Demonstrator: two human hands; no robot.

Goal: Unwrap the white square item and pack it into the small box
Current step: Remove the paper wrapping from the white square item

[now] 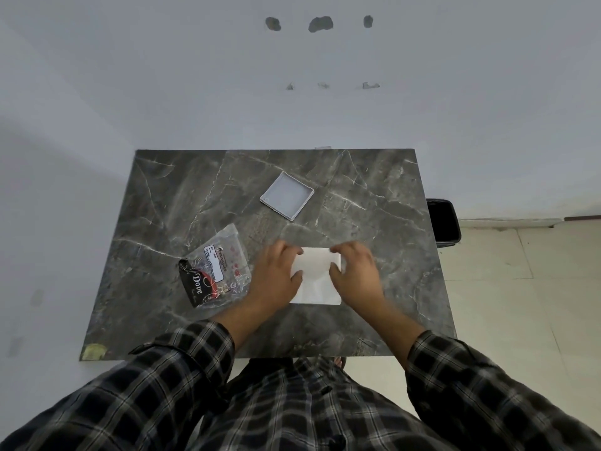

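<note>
A white square item point(316, 274) lies flat on the dark marble table point(162, 196), near the front middle. My left hand point(276, 273) grips its left edge, fingers over the top corner and thumb on its face. My right hand point(353, 270) holds its right edge the same way. Both hands look slightly blurred. A shallow, open white square box point(287, 195) sits tilted farther back on the table, apart from my hands, with nothing in it.
A clear plastic bag point(216, 266) with a black "Dove" packet and a label lies left of my left hand. A black bin point(443, 222) stands on the floor past the table's right edge. The wall is right behind the table.
</note>
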